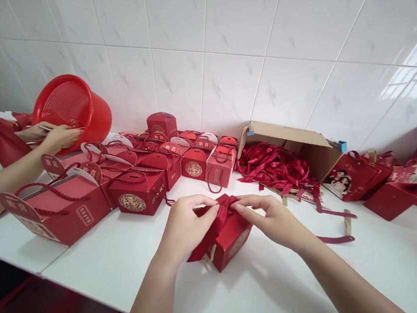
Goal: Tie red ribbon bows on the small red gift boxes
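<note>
A small red gift box (226, 247) with a gold emblem sits on the white table in front of me. Dark red ribbon (221, 215) is gathered in a bow or knot on its top, and one wide tail hangs down the left side. My left hand (188, 224) pinches the ribbon from the left between thumb and fingers. From the right, my right hand (271, 217) pinches the other side of the same ribbon. The fingertips of both hands nearly meet over the box top, partly covering the knot.
Rows of red gift boxes (138, 197) with rope handles stand at left and behind. A cardboard box (289, 134) spills red ribbons (277, 163). Red bags (361, 174) lie at right. Another person's hands (59, 138) reach into a tilted red basket (101, 113).
</note>
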